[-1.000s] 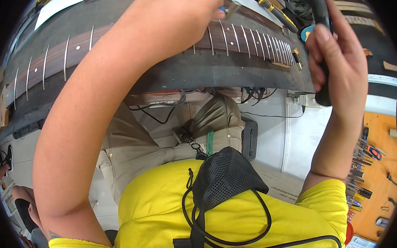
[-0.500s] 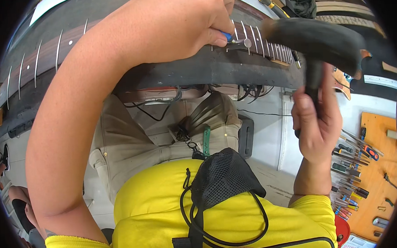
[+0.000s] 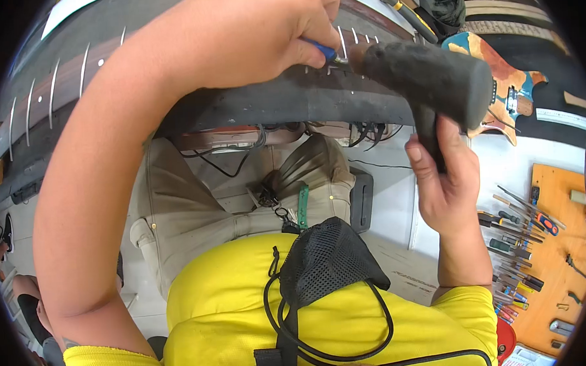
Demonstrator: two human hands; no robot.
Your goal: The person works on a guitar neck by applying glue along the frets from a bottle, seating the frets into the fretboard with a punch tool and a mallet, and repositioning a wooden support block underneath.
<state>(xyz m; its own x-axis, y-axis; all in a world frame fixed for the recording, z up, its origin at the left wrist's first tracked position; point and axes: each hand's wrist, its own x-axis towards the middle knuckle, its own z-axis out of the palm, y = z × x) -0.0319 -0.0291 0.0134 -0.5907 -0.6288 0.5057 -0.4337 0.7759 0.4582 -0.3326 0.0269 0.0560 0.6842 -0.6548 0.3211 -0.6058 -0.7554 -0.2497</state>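
A guitar fretboard (image 3: 68,78) with metal frets and white dots lies across the dark bench. My left hand (image 3: 309,35) is closed around a small blue-handled metal tool (image 3: 325,52), held over the fretboard. In my right hand (image 3: 447,186) is the handle of a black rubber mallet (image 3: 432,82). The mallet's head is at the tool's metal end and hides its tip and part of the frets. Whether head and tool touch, I cannot tell.
A wooden board (image 3: 548,257) with several files and screwdrivers is at the right. Beyond the mallet lies a multicoloured guitar body (image 3: 501,76). Yellow-and-black pliers (image 3: 403,9) rest at the far side. Cables (image 3: 240,160) hang under the bench edge. Part of another person's leg (image 3: 28,289) shows at left.
The mallet has come down and left, from right of the tool to its metal end. My left hand and the blue-handled tool have shifted slightly left and farther away.
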